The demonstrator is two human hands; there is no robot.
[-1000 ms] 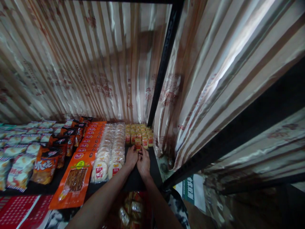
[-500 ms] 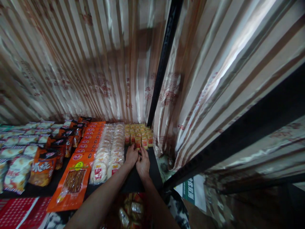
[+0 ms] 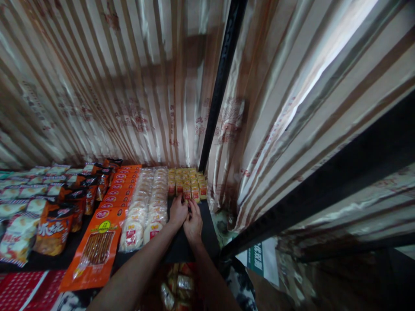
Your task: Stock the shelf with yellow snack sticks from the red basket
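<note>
My left hand [image 3: 179,211] and my right hand [image 3: 193,222] are close together at the front of rows of small yellow snack packets [image 3: 194,192] with red-and-white labels. The fingers of both hands are curled in, and their tips meet at the lower edge of one front packet [image 3: 187,192]. My wrists rise over the bare front strip of the black shelf [image 3: 209,235]. Left of my left hand lie two rows of round white crackers [image 3: 132,235] in clear wrappers.
Orange bags of brown sticks [image 3: 97,242], orange-and-black snack bags [image 3: 53,231] and white snack bags [image 3: 19,239] line the shelf leftward. A black upright post [image 3: 215,108] stands behind, before a striped curtain [image 3: 145,86]. A black bar [image 3: 308,185] slants at right. Gold-wrapped items [image 3: 184,283] lie below.
The view has shifted slightly, so the goods appear a little further left. Both hands stay at the front yellow packet, with the fingers almost unchanged.
</note>
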